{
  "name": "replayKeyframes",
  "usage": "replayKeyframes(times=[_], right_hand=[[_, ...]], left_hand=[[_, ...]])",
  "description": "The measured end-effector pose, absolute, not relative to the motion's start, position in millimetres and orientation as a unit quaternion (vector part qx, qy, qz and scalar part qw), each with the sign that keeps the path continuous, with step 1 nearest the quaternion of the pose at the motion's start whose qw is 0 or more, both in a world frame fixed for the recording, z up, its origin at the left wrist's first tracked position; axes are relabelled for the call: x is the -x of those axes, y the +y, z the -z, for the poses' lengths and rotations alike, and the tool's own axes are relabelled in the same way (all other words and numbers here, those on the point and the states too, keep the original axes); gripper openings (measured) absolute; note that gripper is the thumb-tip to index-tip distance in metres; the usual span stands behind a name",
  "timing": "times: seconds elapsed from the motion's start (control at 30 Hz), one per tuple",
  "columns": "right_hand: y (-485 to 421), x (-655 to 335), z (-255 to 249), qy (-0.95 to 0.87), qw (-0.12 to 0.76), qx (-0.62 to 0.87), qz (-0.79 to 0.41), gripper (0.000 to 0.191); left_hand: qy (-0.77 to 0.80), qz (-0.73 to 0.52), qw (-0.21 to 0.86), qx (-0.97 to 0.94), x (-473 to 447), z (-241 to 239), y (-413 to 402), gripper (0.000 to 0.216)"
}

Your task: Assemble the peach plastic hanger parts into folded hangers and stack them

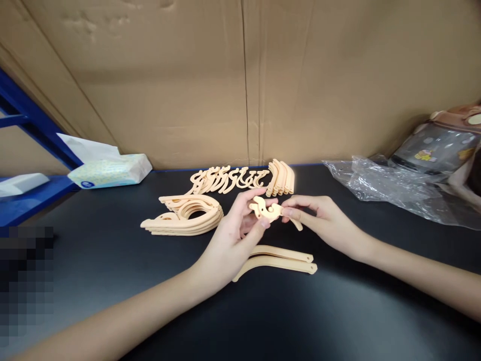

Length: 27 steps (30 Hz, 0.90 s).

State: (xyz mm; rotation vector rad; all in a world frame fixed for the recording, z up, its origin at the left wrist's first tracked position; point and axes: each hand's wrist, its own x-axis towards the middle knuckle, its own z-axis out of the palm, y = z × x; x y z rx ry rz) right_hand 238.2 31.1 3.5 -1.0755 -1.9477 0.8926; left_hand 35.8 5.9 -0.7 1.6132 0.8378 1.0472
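Observation:
My left hand (235,235) grips a small curved peach plastic piece (262,208) with a round hole, between thumb and fingers above the table. My right hand (319,215) pinches the right end of this piece, its thumb and forefinger closed together. A slim peach end (297,225) sticks out below the right fingertips; whether it belongs to the same piece is unclear. Under the hands lie two long curved peach arms (285,262) with holes at their right ends, partly covered by my left hand.
Left of my hands is a stack of looped peach frames (180,228). Behind stand a row of hook-shaped pieces (225,180) and a bundle of curved arms (280,178). A tissue pack (112,170), clear plastic bag (376,183) and transparent container (432,145) flank the black table (338,311).

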Motion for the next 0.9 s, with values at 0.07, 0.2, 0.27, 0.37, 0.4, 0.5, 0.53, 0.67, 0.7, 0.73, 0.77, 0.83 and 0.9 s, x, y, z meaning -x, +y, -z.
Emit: replayKeyframes(times=[0.07, 0.2, 0.27, 0.37, 0.4, 0.5, 0.53, 0.67, 0.7, 0.73, 0.77, 0.83, 0.9], right_hand=[[34.4, -244.4, -12.7, -0.749, 0.361, 0.411, -0.374, 0.029], [40.3, -259.7, -28.4, -0.768, 0.298, 0.427, -0.374, 0.033], [42.4, -267.2, -28.8, -0.774, 0.278, 0.438, -0.364, 0.034], [44.8, -274.5, -21.1, -0.768, 0.242, 0.462, -0.372, 0.034], [45.3, -275.6, -17.8, -0.764, 0.229, 0.469, -0.379, 0.033], [46.0, -276.3, -10.5, -0.755, 0.212, 0.48, -0.393, 0.032], [45.9, -276.4, -9.1, -0.756, 0.212, 0.481, -0.391, 0.032], [44.9, -279.4, -5.8, -0.769, 0.222, 0.486, -0.351, 0.032], [44.7, -280.6, -4.8, -0.773, 0.228, 0.485, -0.34, 0.032], [44.6, -281.9, -3.6, -0.778, 0.235, 0.481, -0.329, 0.032], [44.7, -283.0, -2.3, -0.782, 0.243, 0.476, -0.32, 0.032], [45.0, -284.5, 0.4, -0.79, 0.257, 0.465, -0.307, 0.031], [45.6, -284.9, 2.6, -0.794, 0.266, 0.458, -0.299, 0.03]], left_hand=[[0.335, -0.418, 0.453, -0.713, -33.2, -5.1, -1.4, 0.046], [0.345, -0.346, 0.238, -0.84, -9.5, -30.6, 0.3, 0.058], [0.351, -0.254, 0.084, -0.897, 12.3, -46.2, 10.9, 0.062], [0.397, -0.136, -0.012, -0.908, 49.6, -62.3, 31.7, 0.082], [0.431, -0.113, -0.013, -0.895, 61.0, -64.6, 38.1, 0.091], [0.501, -0.057, 0.035, -0.863, 86.7, -63.7, 51.0, 0.098], [0.516, -0.049, 0.048, -0.854, 92.1, -61.7, 52.9, 0.096], [0.529, -0.045, 0.097, -0.842, 103.2, -52.1, 53.9, 0.087], [0.527, -0.046, 0.102, -0.842, 104.7, -49.9, 53.8, 0.085], [0.526, -0.046, 0.106, -0.843, 106.0, -47.8, 54.0, 0.084], [0.526, -0.043, 0.108, -0.842, 107.1, -46.0, 54.5, 0.085], [0.531, -0.036, 0.11, -0.84, 108.8, -43.2, 56.3, 0.088], [0.538, -0.033, 0.116, -0.834, 109.0, -41.8, 58.1, 0.09]])
